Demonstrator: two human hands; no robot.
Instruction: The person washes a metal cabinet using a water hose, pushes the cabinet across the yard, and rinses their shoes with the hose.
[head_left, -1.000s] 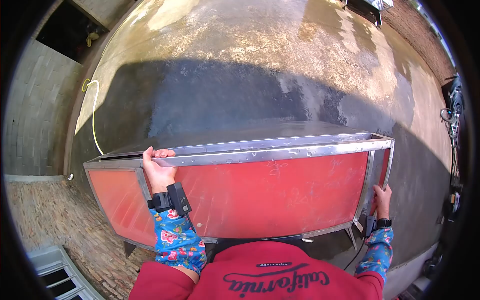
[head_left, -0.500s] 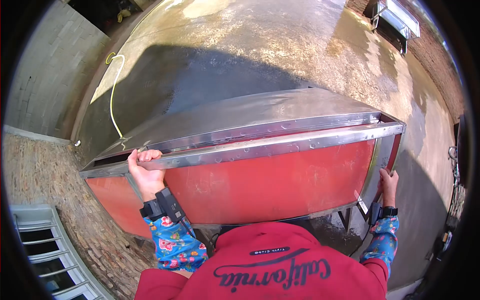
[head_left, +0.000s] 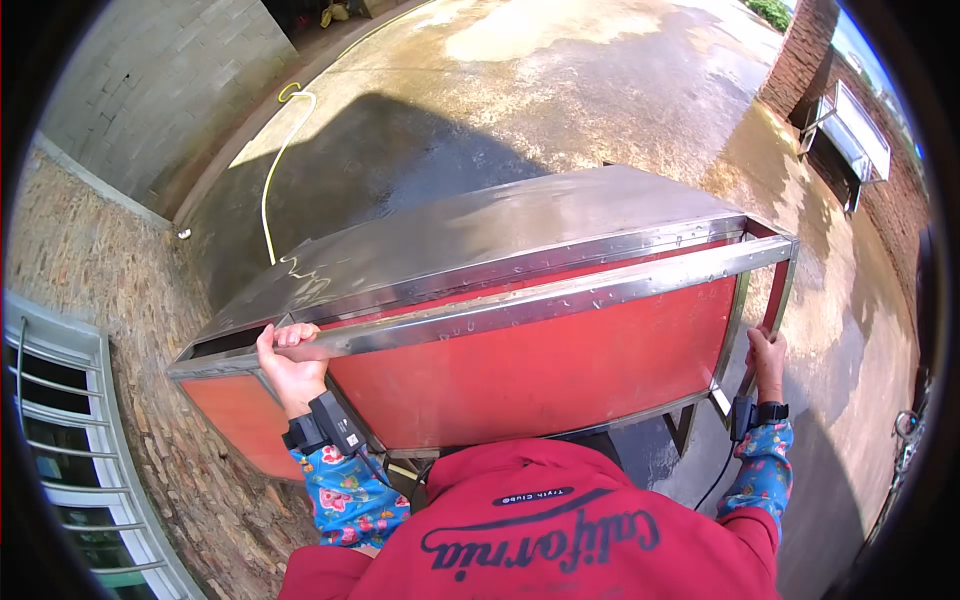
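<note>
In front of my chest is a large metal-framed cart (head_left: 530, 365) with red side panels and a grey sheet-metal top (head_left: 520, 225). Water drops dot its shiny metal rail (head_left: 560, 295). My left hand (head_left: 292, 365) is closed around that rail near its left end, fingers curled over the top. On the right side, my right hand (head_left: 767, 362) grips the upright frame post (head_left: 783, 295) below the corner. Part of the right hand's fingers is hidden by the post. The cart's lower part is mostly out of sight behind my red sweatshirt.
Close on the left stands a stone-faced wall (head_left: 130, 320) with a barred window (head_left: 70, 440). A yellow hose (head_left: 268, 190) lies on the wet concrete (head_left: 450, 110) beyond the cart. A metal-framed stand (head_left: 850, 140) is by the brick wall at far right.
The surroundings have swung clockwise in view: the hose shifted right, the stand right and down, the window up. The cart stays before me, tilted slightly counterclockwise. Both hands keep their grip.
</note>
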